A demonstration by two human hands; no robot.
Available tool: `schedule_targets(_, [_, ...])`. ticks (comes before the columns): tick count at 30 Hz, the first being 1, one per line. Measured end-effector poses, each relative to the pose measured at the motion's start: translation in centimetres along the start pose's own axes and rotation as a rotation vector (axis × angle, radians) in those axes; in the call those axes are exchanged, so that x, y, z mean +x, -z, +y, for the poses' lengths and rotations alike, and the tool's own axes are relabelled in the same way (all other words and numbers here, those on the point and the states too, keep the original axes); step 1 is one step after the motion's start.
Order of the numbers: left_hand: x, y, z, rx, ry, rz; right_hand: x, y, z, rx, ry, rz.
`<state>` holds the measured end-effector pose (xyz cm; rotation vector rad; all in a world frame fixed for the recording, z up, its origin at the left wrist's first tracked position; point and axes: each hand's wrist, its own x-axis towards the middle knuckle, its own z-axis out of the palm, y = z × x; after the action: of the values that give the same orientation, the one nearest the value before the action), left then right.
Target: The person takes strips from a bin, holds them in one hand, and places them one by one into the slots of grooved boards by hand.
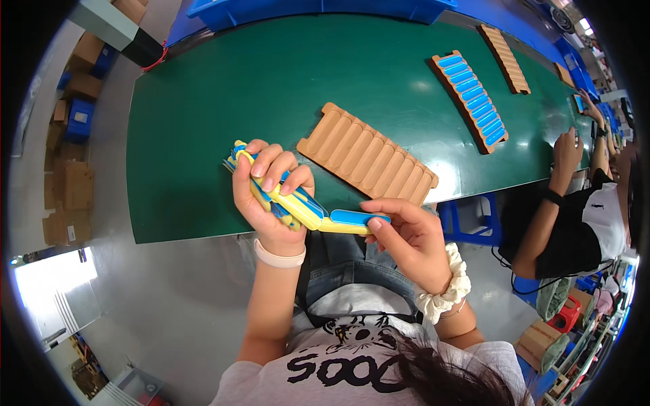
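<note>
My left hand (256, 206) is wrapped round a bundle of long yellow pieces with blue inlays (301, 208), held just above the table's near edge. One yellow strip with a rounded blue panel (355, 219) reaches from the bundle toward the right. Its far end is pinched between the thumb and fingers of my right hand (416, 247). Right beyond my hands lies a brown grooved tray (365, 154) at a slant, its several rounded slots bare. Fingers hide part of the bundle, so how its pieces are joined cannot be made out.
On the green table (203, 88), a second brown tray (489, 143) holds several blue-topped pieces, with another grooved tray (504, 57) farther right. A blue bin (318, 5) stands along the far edge. A co-worker's arm (562, 162) rests at the right, near a blue stool (474, 220).
</note>
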<state>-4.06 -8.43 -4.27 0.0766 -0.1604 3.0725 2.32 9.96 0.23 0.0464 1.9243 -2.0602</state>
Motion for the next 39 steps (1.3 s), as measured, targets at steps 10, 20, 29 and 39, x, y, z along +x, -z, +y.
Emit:
schedule_targets(10, [-0.7, -0.3, -0.6, 0.446, 0.206, 0.045, 2.1, -0.1, 0.2, -0.347, 0.510, 0.416])
schedule_targets(20, [-1.1, -1.0, -1.7, 0.859, 0.134, 0.086, 2.6, -0.6, 0.0, -0.753, 0.622, 0.098])
schedule_targets(29, [-0.4, -0.9, -0.7, 0.637, 0.216, 0.133, 0.8, 2.4, -1.6, -0.324, 0.154, -0.055])
schedule_targets(39, [-0.5, -0.4, -0.4, 0.518, 0.210, 0.168, 3.2, 6.5, 1.4, -0.035, 0.247, 0.431])
